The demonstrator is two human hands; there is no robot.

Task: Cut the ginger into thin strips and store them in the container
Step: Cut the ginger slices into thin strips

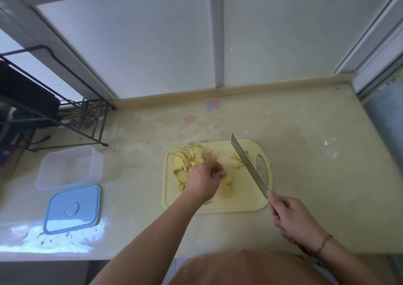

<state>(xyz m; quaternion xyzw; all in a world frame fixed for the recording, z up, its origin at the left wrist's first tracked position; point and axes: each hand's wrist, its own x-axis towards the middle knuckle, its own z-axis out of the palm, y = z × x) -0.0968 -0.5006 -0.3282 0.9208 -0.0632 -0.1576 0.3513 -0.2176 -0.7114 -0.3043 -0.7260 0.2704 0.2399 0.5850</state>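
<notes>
The left hand rests over the middle of the cutting board, fingers curled down onto a short row of ginger slices. It appears to be gathering or fanning the slices into an overlapping stack, which is the likely preparation for cutting strips; whether it pinches a slice cannot be determined.

The right hand, just off the board's near right corner, grips the handle of the cleaver. The blade is lifted and angled across the board's right side, clear of the left hand, presumably held ready until the slices are arranged.

Ginger on the board falls into three groups: the row under the left hand, a larger pile of slices at the board's far left corner, and a small cluster of strips beside the blade at the far right. Individual slices are too numerous and overlapped to count.

Well to the left of the board stand one clear container, open, and one blue lid lying flat nearer the person. No ginger is visible in the container. One black wire rack stands beyond it.
</notes>
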